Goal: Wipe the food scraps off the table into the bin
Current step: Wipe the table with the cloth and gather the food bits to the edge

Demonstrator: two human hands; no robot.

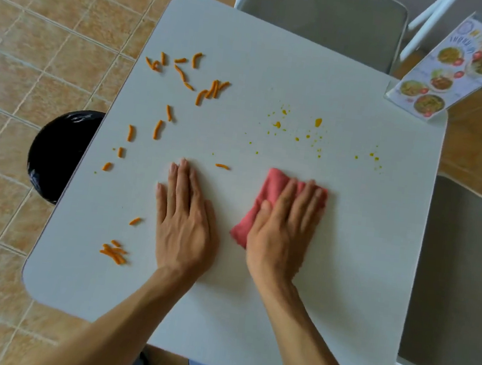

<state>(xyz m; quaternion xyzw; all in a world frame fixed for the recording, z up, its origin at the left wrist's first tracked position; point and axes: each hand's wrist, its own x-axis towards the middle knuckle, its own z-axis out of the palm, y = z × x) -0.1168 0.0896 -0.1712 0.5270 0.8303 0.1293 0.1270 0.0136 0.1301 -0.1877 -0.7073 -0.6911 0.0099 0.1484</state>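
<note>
Several orange stick-shaped food scraps (182, 76) lie scattered over the left half of the white table (248, 318), with a small pile (114, 253) near the front left. Yellow crumbs and specks (300, 129) dot the middle and right. My left hand (184, 221) rests flat and empty on the table, fingers together. My right hand (282, 232) presses flat on a folded pink cloth (265, 197) beside it. A black bin (59, 155) stands on the floor, half hidden under the table's left edge.
A menu stand (456, 71) sits on the table's far right corner. Grey chairs stand at the far side (321, 17) and the right side (462, 282). The floor around is tan tile (39, 39).
</note>
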